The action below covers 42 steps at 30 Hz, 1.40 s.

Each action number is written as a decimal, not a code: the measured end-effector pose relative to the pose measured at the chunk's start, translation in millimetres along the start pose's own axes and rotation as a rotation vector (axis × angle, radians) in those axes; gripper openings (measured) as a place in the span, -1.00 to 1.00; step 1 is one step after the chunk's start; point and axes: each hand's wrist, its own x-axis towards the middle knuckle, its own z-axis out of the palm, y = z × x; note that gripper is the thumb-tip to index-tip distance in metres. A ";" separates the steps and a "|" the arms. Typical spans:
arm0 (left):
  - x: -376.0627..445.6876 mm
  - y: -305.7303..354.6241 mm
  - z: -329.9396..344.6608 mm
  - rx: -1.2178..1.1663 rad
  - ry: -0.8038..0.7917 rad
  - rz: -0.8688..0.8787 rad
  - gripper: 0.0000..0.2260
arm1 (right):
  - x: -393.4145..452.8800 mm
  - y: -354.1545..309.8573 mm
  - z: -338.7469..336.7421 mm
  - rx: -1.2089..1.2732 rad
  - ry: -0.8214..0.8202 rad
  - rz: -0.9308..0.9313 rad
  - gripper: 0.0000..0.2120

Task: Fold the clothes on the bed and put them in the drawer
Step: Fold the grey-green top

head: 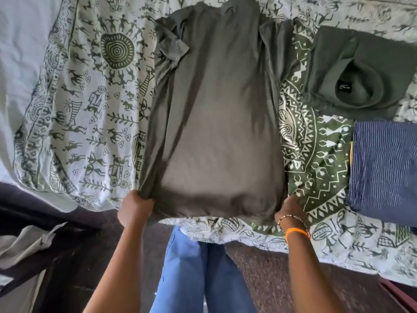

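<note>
A grey-green T-shirt [214, 114] lies lengthwise on the bed, its sleeves folded in at the far end and its hem towards me. My left hand [135, 207] grips the hem's left corner. At the right corner my right hand [291, 210], with a beaded bracelet and an orange band on the wrist, grips the hem. The near edge is slightly lifted and bunched between the two hands.
The patterned green-and-white bedsheet [90, 98] covers the bed. A folded dark green garment [361, 73] and a folded blue striped garment [383, 170] lie at the right. My legs in blue trousers [198, 274] stand against the bed edge. Dark furniture [33, 222] is at the lower left.
</note>
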 end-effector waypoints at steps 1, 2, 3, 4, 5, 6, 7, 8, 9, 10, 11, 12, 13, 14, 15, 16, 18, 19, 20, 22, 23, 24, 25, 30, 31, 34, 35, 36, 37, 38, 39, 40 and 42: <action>2.0 -2.4 1.5 0.052 -0.004 -0.021 -0.68 | -1.7 -1.1 3.0 -0.011 0.026 -0.026 -0.51; 2.5 -5.1 4.5 0.066 -0.003 -0.046 -0.67 | -3.4 -2.1 6.1 -0.015 0.080 -0.070 -0.53; 4.3 -4.7 5.6 0.059 0.000 -0.065 -0.65 | -5.2 -6.4 7.6 -0.005 0.153 -0.138 -0.56; 5.0 -5.6 8.2 0.043 0.001 -0.078 -0.63 | -8.0 -11.5 10.4 0.020 0.212 -0.234 -0.57; 3.8 -5.6 10.3 0.023 0.001 -0.084 -0.62 | -11.6 -19.2 12.9 0.058 0.244 -0.357 -0.58; 2.7 -5.8 12.5 -0.007 0.014 -0.081 -0.60 | -15.4 -29.6 15.6 0.084 0.241 -0.493 -0.58; 0.7 -5.7 13.9 -0.051 0.031 -0.075 -0.57 | -19.5 -41.1 18.1 0.089 0.203 -0.617 -0.56; -1.4 -4.6 15.3 -0.102 0.054 -0.058 -0.54 | -22.9 -52.0 20.1 0.081 0.147 -0.713 -0.53; -2.8 -3.8 15.6 -0.155 0.078 -0.030 -0.52 | -25.1 -62.6 22.7 0.060 0.089 -0.788 -0.50; -2.7 -2.2 15.7 -0.196 0.089 0.012 -0.51 | -25.5 -72.9 25.3 0.028 0.032 -0.838 -0.49; -1.2 -0.3 15.4 -0.224 0.079 0.050 -0.52 | -24.7 -81.5 28.0 -0.019 -0.033 -0.857 -0.50; 2.2 1.6 13.9 -0.247 0.049 0.072 -0.53 | -23.2 -91.3 30.4 -0.077 -0.104 -0.853 -0.53; 4.9 4.2 13.6 -0.260 0.008 0.084 -0.52 | -21.0 -98.2 31.6 -0.124 -0.165 -0.834 -0.58; 9.0 6.7 12.6 -0.268 -0.030 0.087 -0.51 | -18.5 -107.3 30.9 -0.154 -0.204 -0.813 -0.62; 12.0 9.0 12.8 -0.268 -0.061 0.089 -0.50 | -17.1 -114.4 28.0 -0.150 -0.228 -0.789 -0.65; 17.9 10.4 11.6 -0.279 -0.078 0.089 -0.50 | -16.4 -126.9 23.4 -0.125 -0.247 -0.771 -0.68; 26.1 12.8 10.8 -0.315 -0.104 0.093 -0.55 | -16.5 -152.0 10.8 -0.055 -0.262 -0.776 -0.71; 30.3 13.5 9.6 -0.329 -0.113 0.088 -0.59 | -16.2 -168.5 3.2 -0.027 -0.256 -0.794 -0.72; 34.6 14.1 8.2 -0.333 -0.118 0.082 -0.62 | -15.3 -187.6 -4.4 0.000 -0.243 -0.814 -0.73; 40.1 15.1 6.3 -0.320 -0.111 0.093 -0.64 | -12.5 -230.0 -20.1 0.080 -0.216 -0.856 -0.71; 44.4 16.0 5.7 -0.310 -0.096 0.112 -0.63 | -10.8 -255.2 -27.5 0.147 -0.218 -0.873 -0.69; 46.7 17.0 5.5 -0.307 -0.087 0.130 -0.61 | -9.2 -278.2 -34.3 0.233 -0.232 -0.877 -0.68; 48.8 18.7 4.5 -0.309 -0.083 0.139 -0.59 | -8.7 -300.5 -40.4 0.333 -0.250 -0.860 -0.66; 65.1 29.8 -4.0 -0.390 -0.047 0.191 -0.55 | 3.2 -399.9 -53.4 0.722 -0.294 -0.697 -0.60; 69.1 31.4 -4.5 -0.402 -0.049 0.197 -0.55 | 9.9 -417.3 -53.5 0.723 -0.250 -0.690 -0.59; 73.8 30.6 -5.8 -0.376 -0.069 0.228 -0.63 | 31.9 -450.9 -51.7 0.701 -0.158 -0.631 -0.57; 77.2 29.1 -6.7 -0.357 -0.100 0.222 -0.68 | 38.2 -459.6 -51.0 0.694 -0.131 -0.596 -0.58; 80.3 27.5 -7.5 -0.325 -0.155 0.214 -0.73 | 41.6 -466.0 -51.5 0.709 -0.099 -0.575 -0.60; 83.3 25.6 -8.6 -0.284 -0.214 0.218 -0.76 | 43.0 -472.4 -52.0 0.728 -0.056 -0.591 -0.62; 85.4 23.4 -10.8 -0.258 -0.272 0.219 -0.78 | 42.0 -477.8 -53.8 0.736 -0.008 -0.619 -0.65; 83.9 20.6 -12.6 -0.231 -0.318 0.225 -0.79 | 39.9 -478.1 -57.1 0.729 0.049 -0.664 -0.66; 93.3 17.7 -16.4 -0.226 -0.344 0.212 -0.80 | 34.4 -492.1 -58.4 0.697 0.084 -0.701 -0.67; 95.1 14.1 -21.4 -0.199 -0.364 0.222 -0.81 | 25.9 -500.9 -65.2 0.696 0.088 -0.776 -0.66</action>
